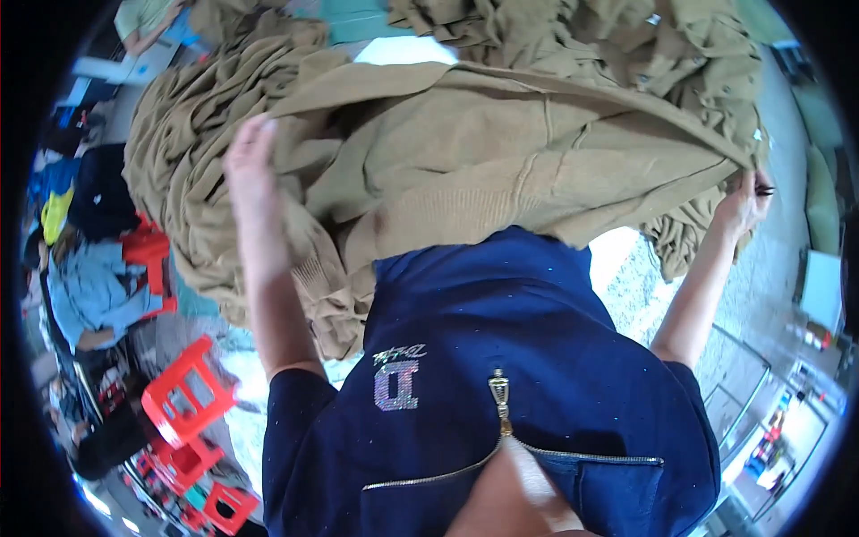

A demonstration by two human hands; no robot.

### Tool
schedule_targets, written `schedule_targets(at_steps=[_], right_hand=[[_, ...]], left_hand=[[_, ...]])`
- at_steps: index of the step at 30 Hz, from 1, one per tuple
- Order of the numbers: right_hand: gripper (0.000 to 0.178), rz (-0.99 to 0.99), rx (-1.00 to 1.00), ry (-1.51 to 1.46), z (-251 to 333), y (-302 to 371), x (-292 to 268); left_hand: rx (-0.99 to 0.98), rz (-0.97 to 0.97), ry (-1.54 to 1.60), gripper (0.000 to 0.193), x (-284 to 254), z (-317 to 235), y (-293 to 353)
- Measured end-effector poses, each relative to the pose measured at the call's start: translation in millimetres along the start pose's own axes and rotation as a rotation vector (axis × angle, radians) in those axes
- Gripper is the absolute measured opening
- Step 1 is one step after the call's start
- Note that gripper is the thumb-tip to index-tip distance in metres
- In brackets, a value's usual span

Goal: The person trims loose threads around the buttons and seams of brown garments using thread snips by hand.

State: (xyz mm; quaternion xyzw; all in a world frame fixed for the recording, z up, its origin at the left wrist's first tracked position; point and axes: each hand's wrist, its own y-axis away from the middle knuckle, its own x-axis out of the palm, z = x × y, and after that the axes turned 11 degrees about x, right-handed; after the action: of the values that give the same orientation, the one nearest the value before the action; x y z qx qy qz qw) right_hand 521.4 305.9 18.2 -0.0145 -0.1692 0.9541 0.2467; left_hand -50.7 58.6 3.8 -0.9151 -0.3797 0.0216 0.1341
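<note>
A brown knit sweater [447, 161] is spread across in front of me, its ribbed hem [456, 208] toward my body and seams showing over the fabric. At its left end my left hand [252, 166], slightly blurred, has its fingertips closed on the garment's edge. My right hand [744, 204] is stretched out to the far right and pinches the other end, drawing the long edge fairly taut. A small dark pointed thing [764, 190] shows at the right fingers; its kind is unclear.
Heaped brown knitwear [192, 134] lies on the left, with more garments [591, 40] at the back. Red plastic stools [190, 391] stand at lower left. Another person [148, 27] is at far left. A metal frame [747, 385] stands at lower right.
</note>
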Motion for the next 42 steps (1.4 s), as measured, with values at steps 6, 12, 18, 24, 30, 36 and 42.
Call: schedule_targets(at_steps=[6, 12, 18, 24, 30, 36, 42], right_hand=[[0.036, 0.597, -0.956, 0.465, 63.6, 96.5, 84.0], [0.039, 0.963, -0.846, 0.017, 92.9, 205.1, 144.3], [0.032, 0.989, -0.853, 0.075, 82.3, 200.3, 143.3], [0.019, 0.593, -0.302, 0.14, 34.4, 117.8, 61.5], [0.017, 0.254, -0.02, 0.114, -1.2, 114.9, 8.9], [0.014, 0.064, 0.371, -0.011, -58.7, 132.5, -13.0], [0.008, 0.16, 0.207, 0.042, -58.0, 197.7, 32.7]], left_hand=[[-0.166, 0.308, -0.209, 0.01, 38.5, -41.2, 19.4], [-0.231, 0.628, 0.115, 0.008, 125.3, -66.6, 67.3], [-0.203, 0.493, 0.091, 0.009, 109.9, -67.8, 84.1], [-0.18, 0.248, 0.143, 0.023, 14.6, -59.3, 79.3], [0.13, 0.024, 0.009, 0.034, -62.9, -19.0, 90.4], [-0.029, 0.12, 0.271, 0.026, -9.1, -39.0, 96.3], [-0.422, 0.611, 0.126, 0.019, 41.9, 1.3, 120.5]])
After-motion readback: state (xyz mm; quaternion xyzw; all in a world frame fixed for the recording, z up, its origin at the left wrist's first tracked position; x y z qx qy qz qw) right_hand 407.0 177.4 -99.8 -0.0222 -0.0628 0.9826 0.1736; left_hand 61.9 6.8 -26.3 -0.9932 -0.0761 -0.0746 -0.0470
